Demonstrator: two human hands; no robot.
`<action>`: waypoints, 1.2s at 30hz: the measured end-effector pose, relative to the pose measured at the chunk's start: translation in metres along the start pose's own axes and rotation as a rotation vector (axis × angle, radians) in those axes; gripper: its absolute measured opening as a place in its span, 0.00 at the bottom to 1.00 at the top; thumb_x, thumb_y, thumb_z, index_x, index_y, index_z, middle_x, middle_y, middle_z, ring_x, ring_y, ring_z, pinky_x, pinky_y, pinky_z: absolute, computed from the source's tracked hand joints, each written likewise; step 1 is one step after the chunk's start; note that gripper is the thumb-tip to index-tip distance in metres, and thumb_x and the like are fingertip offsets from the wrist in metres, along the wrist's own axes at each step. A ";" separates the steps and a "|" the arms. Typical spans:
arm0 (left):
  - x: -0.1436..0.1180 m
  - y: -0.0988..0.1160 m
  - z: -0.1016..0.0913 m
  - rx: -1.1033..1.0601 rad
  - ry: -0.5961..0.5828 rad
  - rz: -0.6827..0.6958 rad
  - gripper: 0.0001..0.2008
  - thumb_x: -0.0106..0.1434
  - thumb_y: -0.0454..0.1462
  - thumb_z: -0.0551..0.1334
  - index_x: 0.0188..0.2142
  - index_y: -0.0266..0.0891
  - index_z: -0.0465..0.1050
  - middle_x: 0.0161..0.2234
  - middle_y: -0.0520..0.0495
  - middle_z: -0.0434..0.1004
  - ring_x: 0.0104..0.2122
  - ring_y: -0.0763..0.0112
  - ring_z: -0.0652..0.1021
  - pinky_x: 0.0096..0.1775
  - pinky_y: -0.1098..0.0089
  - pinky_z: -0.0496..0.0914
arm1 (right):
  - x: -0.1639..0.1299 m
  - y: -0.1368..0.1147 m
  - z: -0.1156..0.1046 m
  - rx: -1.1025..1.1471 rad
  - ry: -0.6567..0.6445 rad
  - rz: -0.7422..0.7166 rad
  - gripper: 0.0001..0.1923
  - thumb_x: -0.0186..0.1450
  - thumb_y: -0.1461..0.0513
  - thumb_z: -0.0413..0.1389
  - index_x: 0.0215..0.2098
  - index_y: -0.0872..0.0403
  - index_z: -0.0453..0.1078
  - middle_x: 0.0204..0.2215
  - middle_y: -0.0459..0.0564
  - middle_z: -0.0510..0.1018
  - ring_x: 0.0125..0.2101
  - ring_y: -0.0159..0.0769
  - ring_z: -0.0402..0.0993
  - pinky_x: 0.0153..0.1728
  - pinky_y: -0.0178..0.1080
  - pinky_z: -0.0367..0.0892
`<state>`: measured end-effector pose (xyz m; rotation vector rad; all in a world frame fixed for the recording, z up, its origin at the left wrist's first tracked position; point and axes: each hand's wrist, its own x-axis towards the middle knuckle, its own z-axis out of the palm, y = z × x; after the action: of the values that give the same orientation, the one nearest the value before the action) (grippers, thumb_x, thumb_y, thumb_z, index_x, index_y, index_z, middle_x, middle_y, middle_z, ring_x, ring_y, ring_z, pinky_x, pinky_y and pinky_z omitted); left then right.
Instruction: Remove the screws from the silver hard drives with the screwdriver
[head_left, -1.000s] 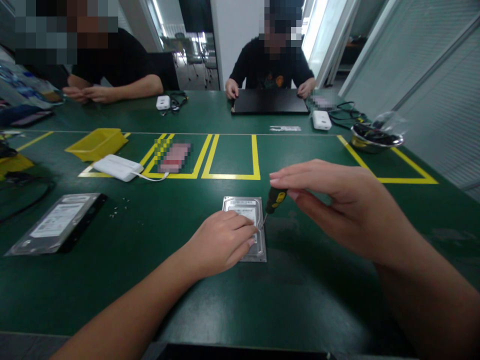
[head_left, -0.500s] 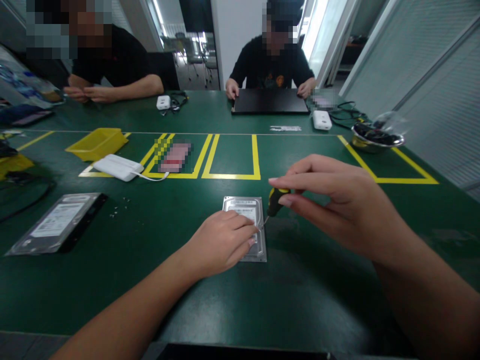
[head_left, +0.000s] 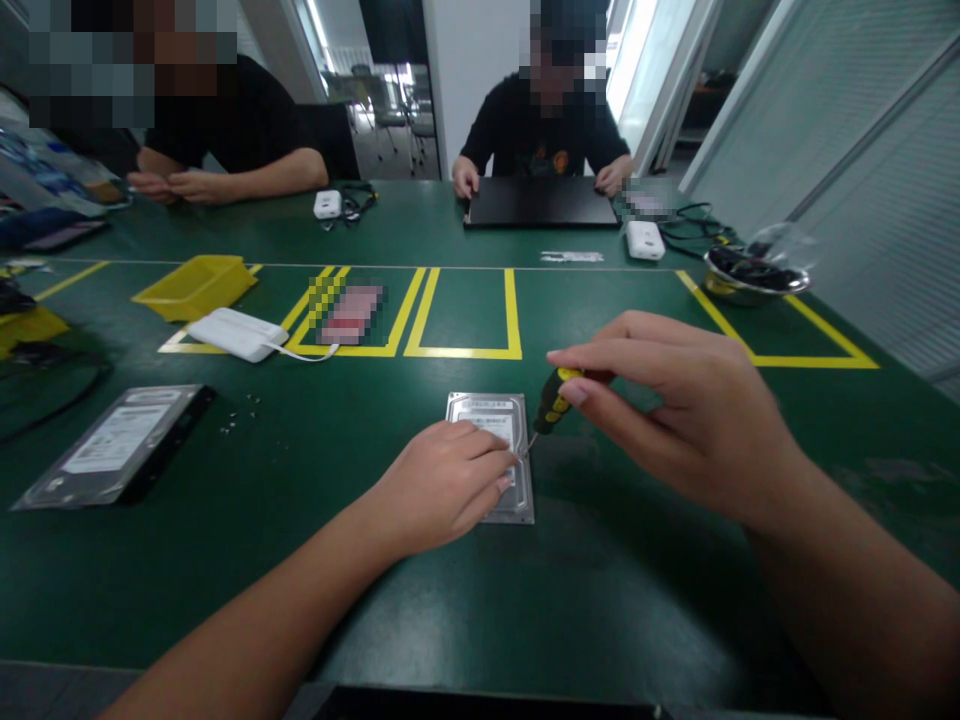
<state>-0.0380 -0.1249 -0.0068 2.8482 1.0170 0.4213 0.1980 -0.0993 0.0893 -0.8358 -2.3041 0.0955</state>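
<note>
A small silver hard drive [head_left: 523,505] with a white label lies flat on the green table. My left hand [head_left: 454,485] rests over its middle, fingers together and bent, pressing it down and covering much of the label. Beside those fingertips, the thin shaft of a screwdriver [head_left: 553,405] meets the drive's right edge; its exact contact point is too small to make out. My right hand [head_left: 667,400] pinches the black and yellow handle from above between thumb and fingers, and the tool leans toward the drive.
A larger hard drive [head_left: 112,445] lies at left, near several tiny screws [head_left: 240,412]. Beyond are a yellow tray [head_left: 196,288], a white power bank [head_left: 236,333] cabled to a phone [head_left: 352,315], and a metal bowl [head_left: 754,290]. Across the table, a person holds a dark panel [head_left: 541,203].
The screwdriver handle has turned in my right fingers, showing more yellow marks, and my right hand has shifted slightly right. My left hand and the drive stay in place.
</note>
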 end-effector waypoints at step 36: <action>0.000 0.000 0.001 0.006 0.022 0.001 0.15 0.72 0.40 0.53 0.51 0.39 0.74 0.46 0.44 0.78 0.44 0.60 0.77 0.46 0.57 0.70 | 0.000 -0.001 -0.003 0.128 -0.061 -0.031 0.12 0.66 0.69 0.54 0.46 0.58 0.76 0.41 0.51 0.79 0.41 0.31 0.75 0.42 0.35 0.70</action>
<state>-0.0378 -0.1246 -0.0083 2.8554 1.0218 0.4512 0.1992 -0.1004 0.0921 -0.7418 -2.3395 0.2558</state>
